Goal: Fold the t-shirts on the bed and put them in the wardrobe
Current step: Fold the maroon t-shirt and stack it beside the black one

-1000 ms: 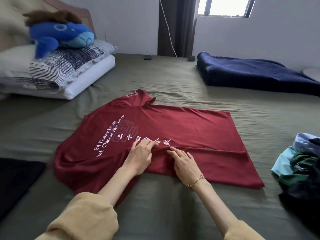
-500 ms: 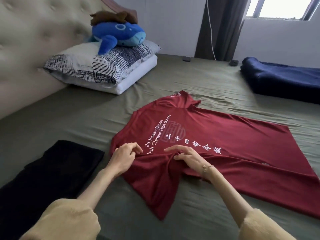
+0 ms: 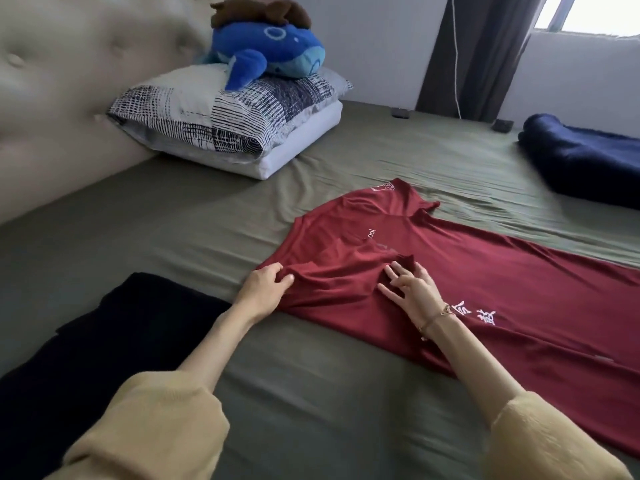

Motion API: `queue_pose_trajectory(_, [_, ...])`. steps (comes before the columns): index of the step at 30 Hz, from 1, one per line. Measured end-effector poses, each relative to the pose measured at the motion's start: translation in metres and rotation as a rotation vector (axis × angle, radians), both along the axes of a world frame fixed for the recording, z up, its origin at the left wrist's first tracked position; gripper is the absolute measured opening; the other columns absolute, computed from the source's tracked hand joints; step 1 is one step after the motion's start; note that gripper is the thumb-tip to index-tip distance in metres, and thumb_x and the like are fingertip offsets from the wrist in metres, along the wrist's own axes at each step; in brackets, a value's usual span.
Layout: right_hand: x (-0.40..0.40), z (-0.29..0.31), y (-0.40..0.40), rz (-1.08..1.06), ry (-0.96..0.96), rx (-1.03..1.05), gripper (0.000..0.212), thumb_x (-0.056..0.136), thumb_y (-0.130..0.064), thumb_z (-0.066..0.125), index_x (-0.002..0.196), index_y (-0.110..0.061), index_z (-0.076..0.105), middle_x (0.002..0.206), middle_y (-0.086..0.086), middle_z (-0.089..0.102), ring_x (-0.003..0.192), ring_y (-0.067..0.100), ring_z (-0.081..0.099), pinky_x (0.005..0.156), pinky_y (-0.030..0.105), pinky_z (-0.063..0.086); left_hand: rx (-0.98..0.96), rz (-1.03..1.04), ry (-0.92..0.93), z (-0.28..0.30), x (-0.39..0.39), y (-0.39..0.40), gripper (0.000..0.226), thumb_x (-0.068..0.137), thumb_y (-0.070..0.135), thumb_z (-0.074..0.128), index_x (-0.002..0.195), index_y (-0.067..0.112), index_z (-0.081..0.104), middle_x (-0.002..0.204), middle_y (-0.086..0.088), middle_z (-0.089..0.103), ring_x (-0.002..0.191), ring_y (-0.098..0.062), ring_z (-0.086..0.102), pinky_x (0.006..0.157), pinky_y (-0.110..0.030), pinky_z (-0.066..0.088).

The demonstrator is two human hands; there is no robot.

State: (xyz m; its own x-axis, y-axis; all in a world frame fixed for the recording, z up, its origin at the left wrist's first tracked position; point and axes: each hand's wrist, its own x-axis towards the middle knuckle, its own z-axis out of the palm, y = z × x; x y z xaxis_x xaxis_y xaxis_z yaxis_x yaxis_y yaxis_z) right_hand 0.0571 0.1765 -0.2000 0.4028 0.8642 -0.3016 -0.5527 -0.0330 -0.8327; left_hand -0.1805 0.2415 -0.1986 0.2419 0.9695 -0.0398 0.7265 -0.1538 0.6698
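Note:
A dark red t-shirt (image 3: 485, 268) with white lettering lies spread on the olive-green bed (image 3: 207, 216). Its near sleeve is folded over onto the body and hides most of the print. My left hand (image 3: 265, 285) pinches the shirt's folded edge at the shoulder corner. My right hand (image 3: 414, 284) lies on the folded-over sleeve with spread, straight fingers pressing it flat; a thin bracelet circles that wrist. A black folded garment (image 3: 114, 337) lies on the bed to the left of the shirt.
Two stacked pillows (image 3: 228, 123) with a blue plush whale (image 3: 270, 53) sit by the padded headboard (image 3: 69, 81) at back left. A navy blanket (image 3: 585, 161) lies at the far right. A dark curtain (image 3: 474, 53) and white cord hang by the window.
The near sleeve has been turned over onto the shirt's body, covering most of the lettering. My left hand slid to the shoulder corner, my right hand flattened on the fold. The view swung left.

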Motion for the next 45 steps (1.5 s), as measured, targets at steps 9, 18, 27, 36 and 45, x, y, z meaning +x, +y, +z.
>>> queue_pose_trajectory(9, [0.016,0.008,0.005,0.033,-1.436,-0.731,0.075,0.081,-0.065,0.053,0.122,-0.003,0.047,0.127,0.014,0.053,0.124,0.030,0.044,0.096,0.042,0.038,0.314,0.050,0.370,0.002,0.012,0.021,0.033,0.102,0.030,0.031,0.119,0.014,0.055,0.111,-0.018,0.065,0.105,-0.037,0.059,0.080,-0.037,0.042])
queue_pose_trajectory(18, [0.017,0.010,0.051,0.143,-1.534,-0.651,0.087,0.076,-0.065,0.060,0.136,-0.007,0.035,0.141,0.014,0.038,0.134,0.030,0.029,0.105,0.047,0.029,0.195,-0.026,0.378,0.003,0.048,0.030,0.041,0.101,0.036,0.027,0.120,0.007,0.049,0.126,-0.015,0.055,0.117,-0.031,0.051,0.094,-0.038,0.037])
queue_pose_trajectory(27, [0.002,0.004,0.100,0.310,-1.684,-0.514,0.073,0.082,-0.063,0.054,0.125,-0.005,0.047,0.133,0.012,0.049,0.128,0.031,0.034,0.103,0.044,0.032,0.098,-0.045,0.283,-0.007,0.039,0.028,0.032,0.101,0.015,0.025,0.115,0.003,0.051,0.128,-0.013,0.050,0.116,-0.034,0.047,0.094,-0.041,0.033])
queue_pose_trajectory(36, [0.016,0.010,0.112,0.275,-1.886,-0.249,0.036,0.097,-0.036,0.045,0.120,-0.008,0.051,0.116,0.014,0.055,0.107,0.036,0.055,0.081,0.039,0.044,0.093,0.020,0.171,-0.016,0.034,0.035,0.027,0.100,0.022,0.031,0.110,0.011,0.053,0.129,-0.008,0.056,0.110,-0.037,0.051,0.085,-0.037,0.034])
queue_pose_trajectory(45, [0.017,-0.003,0.128,0.103,-2.017,-0.206,0.028,0.099,-0.029,0.040,0.115,-0.009,0.051,0.107,0.008,0.058,0.104,0.030,0.057,0.071,0.036,0.043,0.209,0.037,0.181,-0.027,0.034,0.037,0.026,0.101,0.023,0.031,0.115,0.011,0.049,0.128,-0.007,0.057,0.110,-0.034,0.054,0.086,-0.037,0.036])
